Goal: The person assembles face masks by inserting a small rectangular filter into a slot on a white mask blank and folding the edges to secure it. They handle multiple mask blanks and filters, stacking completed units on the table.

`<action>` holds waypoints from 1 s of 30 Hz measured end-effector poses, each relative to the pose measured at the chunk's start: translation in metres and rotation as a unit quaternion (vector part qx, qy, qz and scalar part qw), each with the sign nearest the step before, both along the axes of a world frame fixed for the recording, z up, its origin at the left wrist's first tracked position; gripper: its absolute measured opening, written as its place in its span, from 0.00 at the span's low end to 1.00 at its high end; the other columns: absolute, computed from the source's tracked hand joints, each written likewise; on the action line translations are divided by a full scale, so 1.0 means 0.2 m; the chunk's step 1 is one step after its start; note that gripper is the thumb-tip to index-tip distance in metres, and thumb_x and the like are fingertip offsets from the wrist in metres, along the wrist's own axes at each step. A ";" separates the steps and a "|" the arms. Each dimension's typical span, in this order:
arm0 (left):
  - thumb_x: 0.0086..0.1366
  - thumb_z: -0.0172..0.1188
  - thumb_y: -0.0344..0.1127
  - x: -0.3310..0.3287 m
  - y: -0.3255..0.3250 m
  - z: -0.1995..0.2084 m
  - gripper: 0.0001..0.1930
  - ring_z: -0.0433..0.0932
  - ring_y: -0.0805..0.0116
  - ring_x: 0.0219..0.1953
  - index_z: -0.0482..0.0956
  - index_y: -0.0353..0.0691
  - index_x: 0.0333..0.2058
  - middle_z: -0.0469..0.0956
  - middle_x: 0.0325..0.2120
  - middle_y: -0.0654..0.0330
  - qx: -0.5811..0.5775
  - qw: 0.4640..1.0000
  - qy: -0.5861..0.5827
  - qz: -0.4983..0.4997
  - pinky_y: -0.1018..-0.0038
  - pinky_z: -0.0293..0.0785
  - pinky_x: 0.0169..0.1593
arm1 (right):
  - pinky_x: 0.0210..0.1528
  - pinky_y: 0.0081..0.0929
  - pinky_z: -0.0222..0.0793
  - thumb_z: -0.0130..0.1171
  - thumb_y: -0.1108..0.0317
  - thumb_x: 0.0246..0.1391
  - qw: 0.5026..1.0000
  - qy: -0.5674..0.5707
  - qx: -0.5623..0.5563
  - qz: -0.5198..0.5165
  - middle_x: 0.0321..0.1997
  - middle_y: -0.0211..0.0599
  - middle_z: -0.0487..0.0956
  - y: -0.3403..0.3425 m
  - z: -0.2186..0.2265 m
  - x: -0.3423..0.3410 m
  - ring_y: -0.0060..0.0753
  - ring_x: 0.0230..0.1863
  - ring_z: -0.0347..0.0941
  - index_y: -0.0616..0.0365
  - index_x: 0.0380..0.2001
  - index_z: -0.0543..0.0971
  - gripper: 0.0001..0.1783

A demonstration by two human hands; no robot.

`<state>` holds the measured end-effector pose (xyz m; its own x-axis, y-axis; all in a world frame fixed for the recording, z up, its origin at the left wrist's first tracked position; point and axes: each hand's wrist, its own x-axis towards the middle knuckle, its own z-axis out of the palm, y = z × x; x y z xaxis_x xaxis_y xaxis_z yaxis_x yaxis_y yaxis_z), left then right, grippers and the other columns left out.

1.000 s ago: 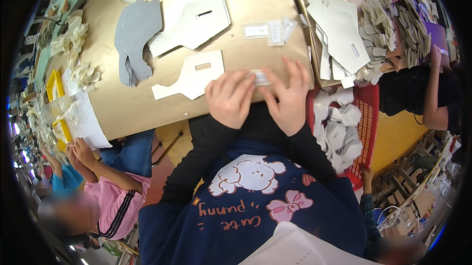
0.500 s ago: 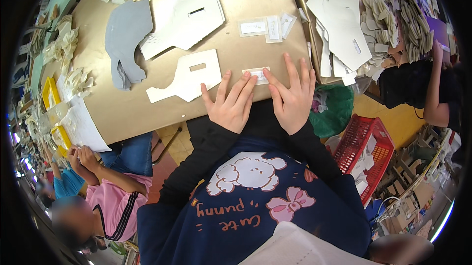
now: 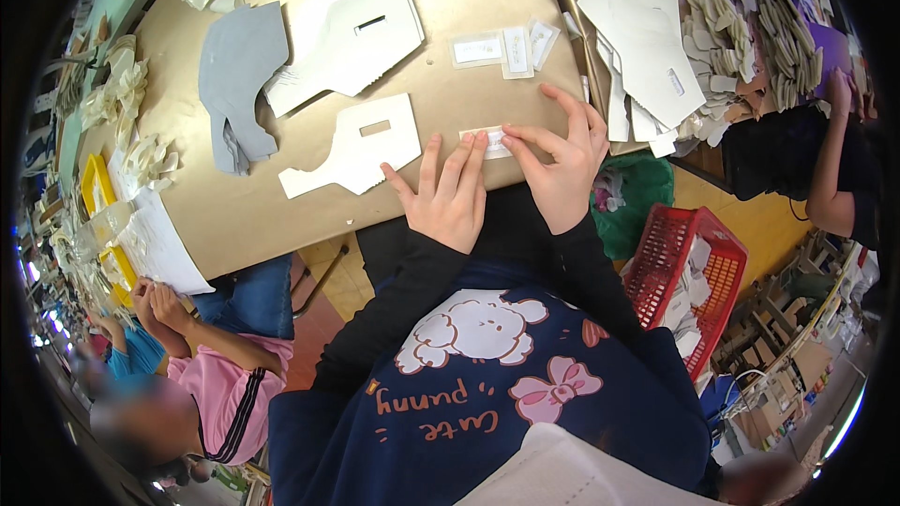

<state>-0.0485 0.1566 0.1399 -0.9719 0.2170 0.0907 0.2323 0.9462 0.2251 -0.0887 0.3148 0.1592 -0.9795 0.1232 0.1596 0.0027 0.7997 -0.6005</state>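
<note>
Flat, both hands (image 3: 506,178) on white label strip (image 3: 487,142).

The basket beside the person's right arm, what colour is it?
The basket is red, seen in the head view.

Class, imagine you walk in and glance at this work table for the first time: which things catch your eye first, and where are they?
At the table's near edge, the left hand and right hand press fingertips on a small white strip. Just left of them lies a white cut-out panel with a slot, beside a grey stack of shaped pieces. A red basket of white pieces stands lower right.
</note>
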 end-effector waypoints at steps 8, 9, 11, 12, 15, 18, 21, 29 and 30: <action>0.65 0.61 0.39 0.01 -0.05 0.00 0.25 0.64 0.63 0.68 0.74 0.60 0.62 0.72 0.59 0.73 0.016 0.999 0.000 -0.034 0.34 0.26 0.70 | 0.62 0.41 0.51 0.74 0.62 0.41 1.000 -0.012 -0.007 -0.002 0.61 0.21 0.74 0.00 0.02 0.00 0.41 0.63 0.59 0.40 0.28 0.88 0.07; 0.65 0.61 0.40 0.01 -0.05 -0.01 0.26 0.63 0.63 0.68 0.73 0.61 0.62 0.72 0.60 0.74 0.011 0.999 -0.002 -0.038 0.32 0.26 0.69 | 0.62 0.41 0.51 0.74 0.61 0.40 1.000 -0.009 -0.006 -0.011 0.61 0.21 0.74 -0.01 0.01 0.00 0.41 0.63 0.59 0.40 0.27 0.87 0.07; 0.64 0.61 0.41 0.01 -0.05 -0.01 0.27 0.62 0.63 0.69 0.73 0.62 0.63 0.71 0.61 0.73 0.008 0.999 -0.005 -0.042 0.30 0.27 0.68 | 0.62 0.43 0.50 0.74 0.61 0.39 0.999 -0.018 0.006 -0.027 0.60 0.20 0.73 -0.03 0.01 -0.01 0.41 0.63 0.59 0.40 0.25 0.86 0.06; 0.64 0.61 0.41 0.01 -0.05 -0.02 0.27 0.62 0.62 0.69 0.73 0.63 0.63 0.71 0.61 0.73 0.012 0.999 -0.007 -0.041 0.29 0.28 0.68 | 0.62 0.43 0.50 0.74 0.61 0.39 0.999 -0.019 0.005 -0.033 0.60 0.20 0.73 -0.04 0.00 -0.01 0.41 0.63 0.59 0.40 0.24 0.85 0.06; 0.62 0.62 0.40 0.02 -0.05 -0.02 0.28 0.61 0.61 0.69 0.73 0.65 0.63 0.70 0.61 0.72 0.018 0.999 -0.016 -0.044 0.28 0.29 0.67 | 0.62 0.44 0.50 0.74 0.61 0.38 0.999 -0.017 0.017 -0.034 0.59 0.19 0.73 -0.04 0.00 -0.02 0.40 0.63 0.58 0.41 0.23 0.84 0.07; 0.61 0.63 0.39 0.02 -0.05 -0.01 0.29 0.61 0.59 0.69 0.73 0.67 0.62 0.69 0.62 0.71 0.030 0.998 -0.029 -0.044 0.26 0.30 0.66 | 0.62 0.44 0.49 0.74 0.62 0.38 0.999 -0.021 0.016 -0.028 0.60 0.19 0.72 -0.04 0.01 -0.02 0.41 0.63 0.58 0.41 0.24 0.85 0.07; 0.60 0.64 0.39 0.01 -0.04 0.01 0.30 0.61 0.58 0.69 0.73 0.67 0.63 0.69 0.61 0.70 0.033 0.998 -0.039 -0.044 0.25 0.31 0.66 | 0.62 0.45 0.49 0.74 0.63 0.38 0.999 -0.042 0.004 -0.020 0.61 0.20 0.72 -0.02 0.02 -0.02 0.42 0.63 0.57 0.41 0.25 0.85 0.08; 0.58 0.65 0.39 0.01 -0.04 0.01 0.31 0.60 0.58 0.69 0.73 0.67 0.62 0.69 0.61 0.69 0.031 0.998 -0.032 -0.049 0.24 0.32 0.65 | 0.64 0.47 0.46 0.73 0.63 0.37 0.998 -0.052 0.005 -0.020 0.61 0.22 0.71 -0.03 0.03 -0.02 0.45 0.64 0.55 0.43 0.25 0.84 0.08; 0.58 0.65 0.39 0.01 -0.04 0.01 0.31 0.60 0.58 0.69 0.73 0.66 0.62 0.69 0.61 0.69 0.033 0.998 -0.029 -0.049 0.24 0.33 0.65 | 0.64 0.47 0.46 0.73 0.63 0.37 0.998 -0.050 0.007 -0.022 0.61 0.22 0.71 -0.04 0.03 -0.02 0.45 0.64 0.55 0.43 0.25 0.84 0.08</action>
<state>-0.0464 0.1477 0.1414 -0.9504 0.3065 0.0521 0.3076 0.9025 0.3013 -0.0937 0.3069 0.1646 -0.9842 0.1656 0.0632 0.0981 0.8060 -0.5837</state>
